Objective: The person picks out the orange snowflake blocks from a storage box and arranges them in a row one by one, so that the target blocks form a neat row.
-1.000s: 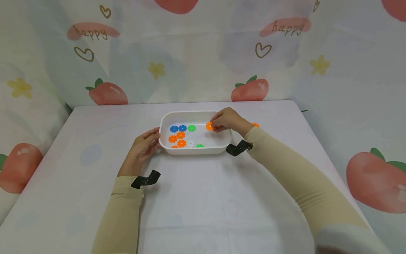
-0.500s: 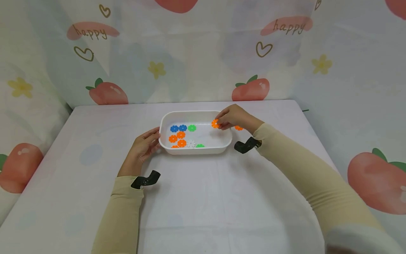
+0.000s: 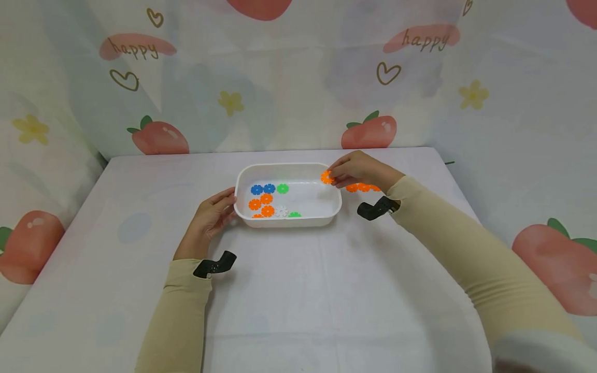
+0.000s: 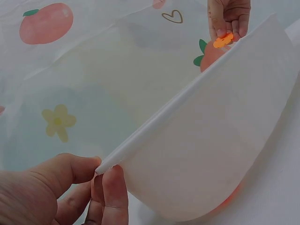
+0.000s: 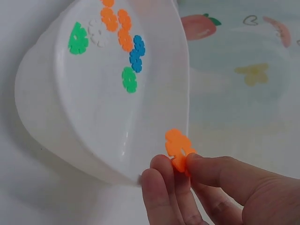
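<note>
A white plastic tray [image 3: 289, 222] sits on the table, holding several notched flower-shaped discs. Among them are a blue disc [image 3: 257, 189], a green disc [image 3: 282, 188], an orange disc [image 3: 254, 204] and a white disc [image 3: 281, 211]. My left hand [image 3: 212, 217] pinches the tray's left rim between thumb and fingers; the left wrist view shows this rim grip closely. Above the tray's right rim, my right hand [image 3: 358, 169] pinches another orange flower-shaped disc [image 5: 177, 149] between thumb and fingertips. Parts of the near discs are hidden by the tray's front wall.
Right of the tray, a row of orange discs [image 3: 364, 187] lies on the white-covered table [image 3: 289, 300], partly below my right hand. Behind the table hangs a printed cloth backdrop [image 3: 280, 67]. A black wrist camera [image 3: 375, 208] juts out beside my right wrist.
My right hand has moved right and slightly away from me, carrying the orange disc from over the tray's inside to its right rim. More orange discs on the table are uncovered. My left hand stays put.
</note>
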`<state>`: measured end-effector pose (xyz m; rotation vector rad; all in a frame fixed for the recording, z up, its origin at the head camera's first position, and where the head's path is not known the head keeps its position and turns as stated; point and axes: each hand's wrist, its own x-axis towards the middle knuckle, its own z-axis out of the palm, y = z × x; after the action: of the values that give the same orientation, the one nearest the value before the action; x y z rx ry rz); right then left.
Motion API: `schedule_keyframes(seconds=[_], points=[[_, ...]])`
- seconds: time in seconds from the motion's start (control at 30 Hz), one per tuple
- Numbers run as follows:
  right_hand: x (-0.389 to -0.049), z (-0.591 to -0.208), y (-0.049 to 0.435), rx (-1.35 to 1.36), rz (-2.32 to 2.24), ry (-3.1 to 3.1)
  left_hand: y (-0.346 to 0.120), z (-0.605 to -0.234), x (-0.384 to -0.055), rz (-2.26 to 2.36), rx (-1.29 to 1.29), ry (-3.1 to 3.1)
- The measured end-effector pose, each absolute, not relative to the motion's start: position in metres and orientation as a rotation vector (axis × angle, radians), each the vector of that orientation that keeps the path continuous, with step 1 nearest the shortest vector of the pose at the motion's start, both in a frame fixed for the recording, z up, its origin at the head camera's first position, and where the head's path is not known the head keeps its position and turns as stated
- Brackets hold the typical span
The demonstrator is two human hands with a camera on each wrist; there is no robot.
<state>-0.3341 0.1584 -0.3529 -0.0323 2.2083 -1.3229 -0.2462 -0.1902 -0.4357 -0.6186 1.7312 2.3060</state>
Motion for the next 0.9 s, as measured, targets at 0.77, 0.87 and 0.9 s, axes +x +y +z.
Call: schedule_keyframes(seconds=[0.77,0.87,0.9], points=[[-0.342,-0.358,0.208,0.026,-1.286,2.246,-0.191,-0.437,-0.247,2.285,-0.581,1.751],[-0.344,-0.359,0.215,0.033,-1.292,2.244,-0.191,-0.436,-0.246,2.285,-0.587,1.756],[-0.344,-0.359,0.217,0.041,-1.29,2.246,-0.191,-0.436,-0.246,2.286,-0.59,1.756]])
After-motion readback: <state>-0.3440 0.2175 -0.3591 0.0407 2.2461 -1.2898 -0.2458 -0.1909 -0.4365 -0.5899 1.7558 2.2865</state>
